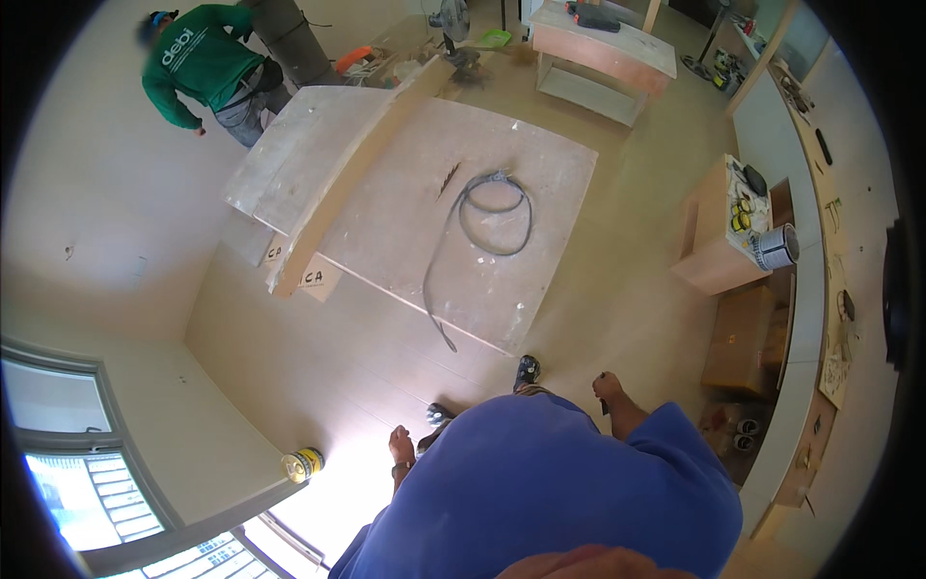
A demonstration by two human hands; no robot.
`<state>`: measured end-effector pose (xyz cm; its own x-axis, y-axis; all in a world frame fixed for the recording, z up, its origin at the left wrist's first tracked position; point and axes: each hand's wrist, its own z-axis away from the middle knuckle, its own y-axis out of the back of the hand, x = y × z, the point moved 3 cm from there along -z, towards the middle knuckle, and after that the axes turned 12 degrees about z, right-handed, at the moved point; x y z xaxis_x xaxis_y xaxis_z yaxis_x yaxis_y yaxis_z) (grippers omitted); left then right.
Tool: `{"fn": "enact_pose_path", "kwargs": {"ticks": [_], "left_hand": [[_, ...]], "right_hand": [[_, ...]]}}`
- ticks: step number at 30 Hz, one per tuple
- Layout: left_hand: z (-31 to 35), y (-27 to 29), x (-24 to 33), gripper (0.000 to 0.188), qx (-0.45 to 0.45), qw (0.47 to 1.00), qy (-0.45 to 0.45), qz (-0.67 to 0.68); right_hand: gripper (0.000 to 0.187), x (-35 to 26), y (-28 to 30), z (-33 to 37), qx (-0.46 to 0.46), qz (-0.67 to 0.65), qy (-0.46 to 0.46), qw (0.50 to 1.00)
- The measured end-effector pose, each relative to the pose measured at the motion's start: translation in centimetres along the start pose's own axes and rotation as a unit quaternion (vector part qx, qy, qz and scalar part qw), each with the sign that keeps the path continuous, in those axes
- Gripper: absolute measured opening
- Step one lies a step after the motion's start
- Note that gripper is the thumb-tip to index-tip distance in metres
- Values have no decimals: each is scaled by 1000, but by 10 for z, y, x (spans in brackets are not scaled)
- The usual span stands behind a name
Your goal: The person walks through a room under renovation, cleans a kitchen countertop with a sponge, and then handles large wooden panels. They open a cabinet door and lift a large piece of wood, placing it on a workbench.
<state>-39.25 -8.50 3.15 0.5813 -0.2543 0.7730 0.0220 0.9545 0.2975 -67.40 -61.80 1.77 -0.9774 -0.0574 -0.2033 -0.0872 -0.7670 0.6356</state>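
Note:
My left hand (401,445) hangs beside my body above the floor, with a dark band at its wrist. Its fingers look loosely bent and apart, and I see nothing in them. On the other side, my right hand (608,388) is closed around a small dark object (605,407), mostly hidden by the fingers. Neither hand touches the low worktable (386,222) ahead of me. A loosely coiled grey cable (529,224) lies on it, one end hanging over the near edge. A long wooden board (357,174) stands on edge across the table's left part.
A person in a green top (207,63) stands at the far left. A yellow tin (303,465) sits on the floor by the window. At right, a wooden cabinet (704,232) carries a paint can (775,248) and tools. A second bench (603,48) and a fan (453,19) stand farther back.

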Motion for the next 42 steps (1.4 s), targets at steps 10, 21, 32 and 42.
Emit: {"fn": "enact_pose_path", "kwargs": {"ticks": [10,21,32,42], "left_hand": [[57,-145,238,26,-41,918,-383,-88],[166,-355,296,22,-327,827,-455,-45],[266,-581,303,32,-463,804,-320,-193],[265,-728,330,34,-520,756,-316,-241]], "right_hand": [[15,-7,101,4,12,-207,51,977],[18,126,93,-30,-38,-158,-22,986],[16,168,271,-130,19,-253,-51,966],[15,146,417,-214,44,-382,-13,923]]}}
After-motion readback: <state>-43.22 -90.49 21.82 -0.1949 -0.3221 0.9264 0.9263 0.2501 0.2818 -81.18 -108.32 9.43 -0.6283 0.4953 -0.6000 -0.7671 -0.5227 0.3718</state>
